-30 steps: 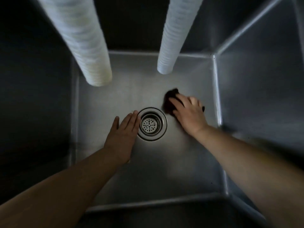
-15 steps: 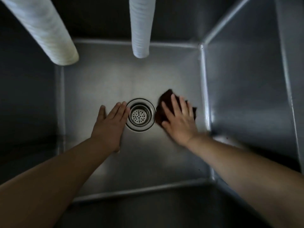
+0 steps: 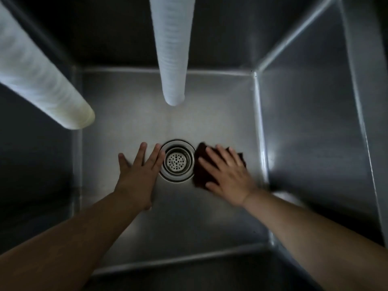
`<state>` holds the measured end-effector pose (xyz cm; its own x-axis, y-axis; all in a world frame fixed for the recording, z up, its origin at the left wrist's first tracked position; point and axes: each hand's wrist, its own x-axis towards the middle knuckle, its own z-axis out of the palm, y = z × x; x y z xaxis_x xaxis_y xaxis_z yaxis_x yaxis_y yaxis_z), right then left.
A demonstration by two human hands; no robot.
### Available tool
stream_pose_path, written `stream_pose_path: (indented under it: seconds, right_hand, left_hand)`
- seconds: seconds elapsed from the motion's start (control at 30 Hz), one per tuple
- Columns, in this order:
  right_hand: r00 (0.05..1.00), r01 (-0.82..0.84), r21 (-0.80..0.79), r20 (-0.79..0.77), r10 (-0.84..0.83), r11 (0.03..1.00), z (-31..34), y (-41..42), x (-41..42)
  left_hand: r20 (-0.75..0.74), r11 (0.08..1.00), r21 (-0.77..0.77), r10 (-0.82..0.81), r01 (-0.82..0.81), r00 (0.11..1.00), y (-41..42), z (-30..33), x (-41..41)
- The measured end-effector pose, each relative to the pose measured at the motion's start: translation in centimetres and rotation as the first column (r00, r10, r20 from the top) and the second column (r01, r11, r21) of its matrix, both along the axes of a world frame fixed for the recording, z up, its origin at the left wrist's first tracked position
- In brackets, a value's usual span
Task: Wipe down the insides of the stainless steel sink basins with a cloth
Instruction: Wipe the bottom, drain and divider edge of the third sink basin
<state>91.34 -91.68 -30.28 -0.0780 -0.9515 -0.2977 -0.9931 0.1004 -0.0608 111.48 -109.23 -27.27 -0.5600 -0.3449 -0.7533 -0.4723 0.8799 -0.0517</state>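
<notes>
I look straight down into a deep stainless steel sink basin. A round perforated drain strainer sits in the middle of its floor. My right hand presses flat, fingers spread, on a dark brown cloth just right of the drain. The cloth shows past my fingertips and along my thumb side; the rest is hidden under my palm. My left hand rests flat on the basin floor just left of the drain, fingers straight, holding nothing.
Two white ribbed hoses hang into the basin: a thick one from the upper left and a thinner one at top centre, ending above the floor. Steel walls close in on all sides; the right wall catches light.
My right hand has slid the cloth from behind the drain toward me, down its right side. The left hand has stayed flat beside the drain. The view has shifted slightly.
</notes>
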Motion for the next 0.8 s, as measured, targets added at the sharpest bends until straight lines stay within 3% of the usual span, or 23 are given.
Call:
stream_pose_path:
  seconds: [0.17, 0.3, 0.37, 0.43, 0.5, 0.53, 0.63, 0.8]
  right_hand:
    - [0.93, 0.367, -0.012, -0.003, -0.368, 0.93, -0.4, -7.8, -5.9]
    - [0.678, 0.733, -0.065, -0.009, -0.735, 0.677, -1.4, -16.8, -5.8]
    - [0.617, 0.785, -0.071, 0.002, -0.787, 0.615, -1.5, -20.1, -3.2]
    - [0.753, 0.657, -0.085, 0.02, -0.658, 0.749, -1.1, -21.4, -0.2]
    - [0.938, 0.347, -0.113, 0.036, -0.346, 0.931, -0.9, -21.4, 1.3]
    - [0.979, 0.202, -0.111, 0.045, -0.198, 0.973, -0.8, -21.4, 0.8]
    - [1.0, -0.008, -0.077, 0.022, 0.01, 0.997, -0.9, -21.0, -3.5]
    - [0.997, 0.066, -0.131, -0.017, -0.069, 0.989, -0.5, -17.2, -11.0]
  left_hand:
    - [0.009, 0.999, 0.028, 0.017, -0.017, 1.0, -0.1, -0.6, 0.2]
    - [0.016, 1.0, 0.027, 0.015, -0.015, 1.0, -0.2, -1.0, 0.0]
    - [0.023, 1.0, 0.028, -0.002, 0.002, 1.0, -0.3, -0.8, -0.4]
    - [0.064, 0.999, 0.047, -0.002, -0.001, 0.998, -0.2, 0.0, -0.6]
    - [0.08, 0.999, 0.048, 0.002, -0.006, 0.997, -0.2, 0.2, -0.7]
    - [0.083, 0.999, 0.039, -0.007, 0.003, 0.997, -0.3, 0.3, -0.8]
    - [0.102, 0.999, 0.031, -0.018, 0.015, 0.995, -0.3, 0.6, -1.0]
    - [0.079, 1.0, 0.01, -0.013, 0.013, 0.997, -0.1, 0.5, -0.9]
